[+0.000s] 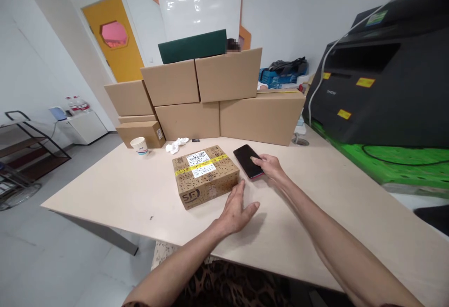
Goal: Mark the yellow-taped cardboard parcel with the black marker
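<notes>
My right hand [271, 166] grips the right edge of a dark smartphone [245, 159], thumb on top of its black screen and fingers under its side. Whether the phone rests on the table or is slightly raised, I cannot tell. Left of it sits a closed brown cardboard parcel [224, 180] with yellow tape and a white printed label [201, 164]. By the parcel's near right corner is my left hand [236, 211], its fingers stretched out and thumb apart, holding nothing.
Stacked cardboard boxes [189, 120] wall off the table's back, with a person's head partly showing behind. A paper cup [139, 146], crumpled tissue [177, 145] and small black object [195, 140] lie before them. A large black printer [386, 77] stands right on a green pallet [396, 162].
</notes>
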### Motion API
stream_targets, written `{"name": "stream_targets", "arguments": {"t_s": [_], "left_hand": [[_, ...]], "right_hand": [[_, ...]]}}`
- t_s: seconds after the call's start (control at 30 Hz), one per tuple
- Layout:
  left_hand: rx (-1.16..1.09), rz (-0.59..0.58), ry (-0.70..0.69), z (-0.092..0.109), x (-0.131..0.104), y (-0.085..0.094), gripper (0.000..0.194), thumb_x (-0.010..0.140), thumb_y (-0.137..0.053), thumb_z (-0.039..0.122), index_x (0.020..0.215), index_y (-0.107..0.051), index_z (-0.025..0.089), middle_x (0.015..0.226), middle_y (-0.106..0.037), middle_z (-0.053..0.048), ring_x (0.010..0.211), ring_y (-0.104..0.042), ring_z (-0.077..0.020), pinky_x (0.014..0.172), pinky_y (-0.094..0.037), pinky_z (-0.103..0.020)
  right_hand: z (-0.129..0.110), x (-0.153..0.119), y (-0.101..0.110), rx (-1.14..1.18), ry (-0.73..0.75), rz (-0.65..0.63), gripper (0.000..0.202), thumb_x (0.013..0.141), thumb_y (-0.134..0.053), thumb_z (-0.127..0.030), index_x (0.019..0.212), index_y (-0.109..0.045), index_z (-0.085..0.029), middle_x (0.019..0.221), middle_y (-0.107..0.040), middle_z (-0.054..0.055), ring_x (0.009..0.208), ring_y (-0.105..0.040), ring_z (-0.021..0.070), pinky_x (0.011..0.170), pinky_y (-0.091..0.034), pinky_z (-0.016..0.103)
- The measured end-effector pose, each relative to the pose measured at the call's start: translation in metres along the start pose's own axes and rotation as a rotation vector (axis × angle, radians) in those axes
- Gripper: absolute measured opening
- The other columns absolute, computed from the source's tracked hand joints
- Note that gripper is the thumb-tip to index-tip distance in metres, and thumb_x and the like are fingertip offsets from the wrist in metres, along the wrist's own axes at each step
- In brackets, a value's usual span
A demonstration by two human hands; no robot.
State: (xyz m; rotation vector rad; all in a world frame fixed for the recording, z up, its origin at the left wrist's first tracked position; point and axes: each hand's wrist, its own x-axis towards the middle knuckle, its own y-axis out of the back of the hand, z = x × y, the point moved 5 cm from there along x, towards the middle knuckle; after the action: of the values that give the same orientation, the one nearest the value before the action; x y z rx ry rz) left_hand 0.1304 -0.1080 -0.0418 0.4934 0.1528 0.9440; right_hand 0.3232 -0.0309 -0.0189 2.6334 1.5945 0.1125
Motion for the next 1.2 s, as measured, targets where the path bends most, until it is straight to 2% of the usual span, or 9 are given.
{"name": "stream_targets", "arguments": {"t_s": [0.13,0.2,0.3,0.4,0.5,0.77,1.0,1.2], "left_hand": [[-0.327,0.082,-0.025,0.012,0.004,-0.005,0.103,0.094,-0.056,0.066,0.165,-0.012,0.005,0.160,-0.042,-0.032,0.143,-0.052,-0.0388,0.121,-0.038,-0.058],[-0.453,0.131,-0.070,0.028,0.006,-0.003,0.104,0.095,-0.052,0.071,0.165,-0.012,0.006,0.154,-0.049,-0.031,0.137,-0.058,-0.0365,0.119,-0.041,-0.056],[-0.602,0.241,-0.122,0.048,0.006,0.008,0.100,0.095,-0.052,0.073,0.164,-0.016,0.012,0.144,-0.059,-0.025,0.107,-0.074,-0.0298,0.103,-0.055,-0.050],[-0.718,0.348,-0.124,0.054,0.004,0.022,0.103,0.088,-0.063,0.073,0.163,-0.022,0.016,0.137,-0.064,-0.021,0.082,-0.076,-0.0233,0.081,-0.063,-0.041],[-0.757,0.389,-0.118,0.050,0.000,0.031,0.103,0.085,-0.070,0.070,0.162,-0.026,0.019,0.126,-0.070,-0.016,0.069,-0.073,-0.0187,0.069,-0.063,-0.036],[-0.786,0.438,-0.108,0.038,-0.006,0.036,0.095,0.086,-0.073,0.061,0.161,-0.033,0.020,0.110,-0.073,-0.011,0.066,-0.071,-0.0175,0.063,-0.062,-0.032],[-0.793,0.445,-0.094,0.037,-0.007,0.040,0.091,0.085,-0.074,0.060,0.158,-0.039,0.018,0.111,-0.074,-0.011,0.067,-0.072,-0.0164,0.063,-0.063,-0.029],[-0.757,0.449,-0.079,0.033,-0.008,0.045,0.090,0.086,-0.073,0.059,0.159,-0.038,0.018,0.106,-0.075,-0.010,0.061,-0.070,-0.0148,0.062,-0.062,-0.030]], "right_hand": [[-0.027,-0.013,0.008,0.239,0.098,0.026,0.062,0.052,-0.085,-0.068,0.087,-0.069,-0.020,0.077,-0.074,0.003,0.070,-0.068,0.0193,0.065,-0.055,0.032],[-0.041,-0.027,0.003,0.382,0.143,-0.031,0.068,0.052,-0.090,-0.062,0.101,-0.073,-0.019,0.085,-0.077,0.004,0.073,-0.070,0.0197,0.066,-0.056,0.032],[-0.055,-0.052,-0.013,0.518,0.158,-0.147,0.068,0.057,-0.094,-0.052,0.114,-0.074,-0.021,0.089,-0.079,0.003,0.072,-0.071,0.0187,0.068,-0.057,0.031],[-0.059,-0.072,-0.029,0.522,0.163,-0.209,0.067,0.064,-0.093,-0.051,0.120,-0.072,-0.021,0.094,-0.080,0.005,0.075,-0.072,0.0192,0.071,-0.058,0.031],[-0.057,-0.082,-0.040,0.510,0.166,-0.225,0.068,0.066,-0.092,-0.053,0.122,-0.071,-0.021,0.090,-0.080,0.005,0.071,-0.071,0.0187,0.066,-0.056,0.030],[-0.054,-0.086,-0.050,0.495,0.155,-0.225,0.068,0.065,-0.093,-0.051,0.121,-0.070,-0.020,0.086,-0.080,0.003,0.068,-0.071,0.0174,0.064,-0.056,0.029],[-0.051,-0.084,-0.056,0.468,0.119,-0.266,0.074,0.065,-0.092,-0.053,0.126,-0.067,-0.020,0.077,-0.078,0.001,0.059,-0.067,0.0159,0.054,-0.051,0.026],[-0.053,-0.084,-0.062,0.449,0.137,-0.287,0.073,0.066,-0.090,-0.055,0.126,-0.067,-0.020,0.076,-0.076,0.001,0.060,-0.065,0.0153,0.054,-0.050,0.026]]}}
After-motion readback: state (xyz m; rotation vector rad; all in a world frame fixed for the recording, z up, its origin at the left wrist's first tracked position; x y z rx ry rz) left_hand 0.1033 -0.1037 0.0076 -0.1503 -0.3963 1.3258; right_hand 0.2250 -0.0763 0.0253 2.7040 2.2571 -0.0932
